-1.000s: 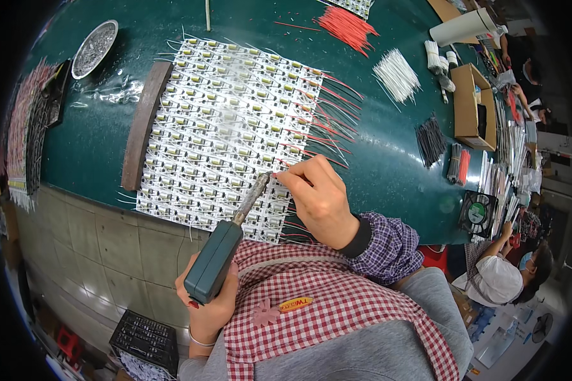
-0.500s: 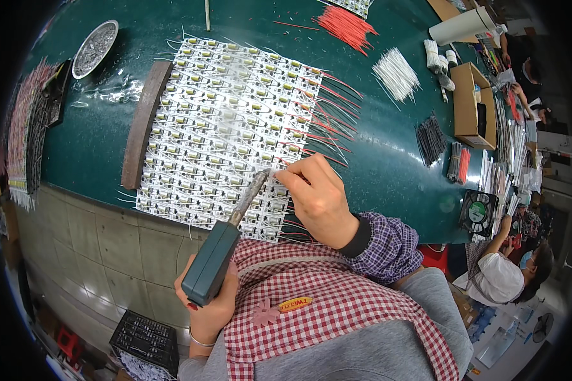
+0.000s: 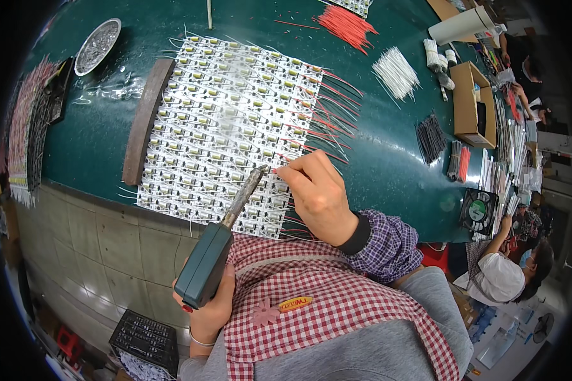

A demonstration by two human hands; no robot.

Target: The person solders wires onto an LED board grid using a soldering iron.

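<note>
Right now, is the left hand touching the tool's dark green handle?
Touching. The head view shows the left hand wrapped around the dark green handle, skin meeting it along both sides.

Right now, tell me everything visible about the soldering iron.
The soldering iron has a boxy dark green body, seemingly plastic, and a mottled grey metal-looking barrel ending in a darker tip. Held in the left grip, it slants up and rightward over white circuit boards, tip near the right grip; whether it touches a board is unclear.
</note>
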